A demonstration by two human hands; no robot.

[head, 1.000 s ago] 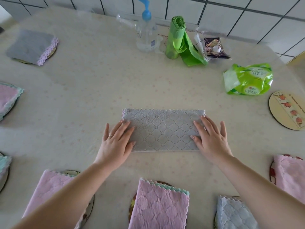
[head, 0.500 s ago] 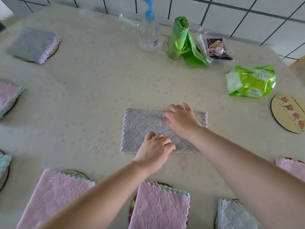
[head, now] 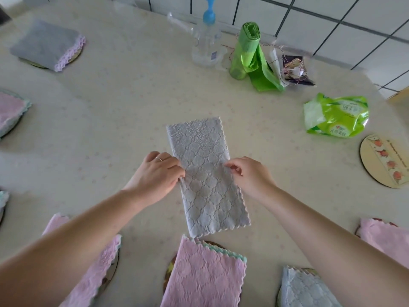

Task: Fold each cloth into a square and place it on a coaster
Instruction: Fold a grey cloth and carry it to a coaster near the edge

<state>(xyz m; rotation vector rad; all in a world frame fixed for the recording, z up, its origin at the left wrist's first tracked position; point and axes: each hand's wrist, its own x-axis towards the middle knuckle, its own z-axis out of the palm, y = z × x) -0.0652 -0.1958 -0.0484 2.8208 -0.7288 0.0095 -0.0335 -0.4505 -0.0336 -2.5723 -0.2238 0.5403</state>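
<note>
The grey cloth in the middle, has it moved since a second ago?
Yes. The grey cloth has turned: earlier lying crosswise, it now points lengthwise toward the pump bottle.

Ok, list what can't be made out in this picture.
- Head view: pump bottle blurred, label unreadable.
- Green packet: print too small.
- Coaster under near pink cloth: mostly covered, pattern hidden.
- Left-edge pink cloth: cut off by the frame.
- Grey cloth layers: not countable.

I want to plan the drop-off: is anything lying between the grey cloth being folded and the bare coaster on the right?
Nothing visible does. Bare table lies between the grey cloth and the bare coaster; the green packet sits farther back.
</note>
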